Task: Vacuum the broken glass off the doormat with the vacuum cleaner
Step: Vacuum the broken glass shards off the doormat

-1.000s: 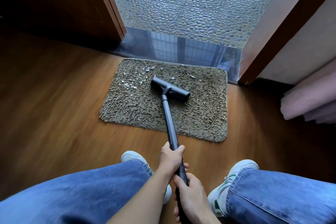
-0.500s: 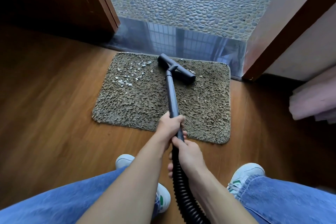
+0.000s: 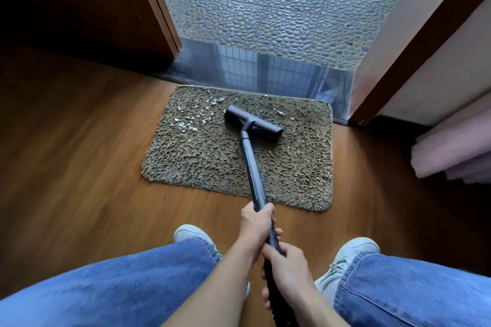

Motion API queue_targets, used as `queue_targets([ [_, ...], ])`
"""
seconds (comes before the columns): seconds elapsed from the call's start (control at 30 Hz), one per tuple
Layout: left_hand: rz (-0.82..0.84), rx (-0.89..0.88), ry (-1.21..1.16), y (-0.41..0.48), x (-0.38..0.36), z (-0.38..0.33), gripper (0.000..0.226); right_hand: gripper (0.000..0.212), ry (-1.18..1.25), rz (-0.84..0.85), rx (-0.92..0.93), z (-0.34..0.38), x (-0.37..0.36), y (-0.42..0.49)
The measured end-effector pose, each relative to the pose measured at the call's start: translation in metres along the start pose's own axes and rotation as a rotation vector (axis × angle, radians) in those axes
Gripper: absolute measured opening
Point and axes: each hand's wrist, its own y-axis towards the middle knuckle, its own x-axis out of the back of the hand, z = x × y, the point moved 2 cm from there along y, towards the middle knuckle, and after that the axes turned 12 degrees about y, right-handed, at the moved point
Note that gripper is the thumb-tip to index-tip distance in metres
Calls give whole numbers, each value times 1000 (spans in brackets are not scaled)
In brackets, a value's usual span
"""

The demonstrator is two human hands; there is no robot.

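A shaggy brown doormat lies on the wooden floor before a doorway. Broken glass is scattered over its far left part, and a few shards lie beyond the nozzle on the right. The dark vacuum wand runs from my hands to its wide nozzle, which rests flat on the mat's far middle, just right of the main glass patch. My left hand grips the wand higher up. My right hand grips it lower, where the ribbed hose begins.
Behind the mat runs a glossy threshold, then pebble-patterned tiles. A dark wooden door stands at left, a door frame at right. Pink fabric sits at the right edge. My jeans and white shoes are below.
The nozzle has been pulled back from the mat's far edge toward me, and my hands have drawn back with the wand. The glass patch at left looks unchanged.
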Motion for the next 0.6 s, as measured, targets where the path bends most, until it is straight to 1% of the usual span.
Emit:
queue_targets([
  [0.07,-13,7,25,-11,-3,14,4,32,-40,15,3,-12,5,-10],
  [0.2,-4,-14,78,-21,-7,20,7,30,26,12,-12,-21,13,-21],
  [0.43,100,-62,151,-13,-22,-1,9,29,87,-71,28,-13,20,-12],
  [0.6,126,-80,144,11,-38,-18,11,30,110,-102,49,2,26,13],
])
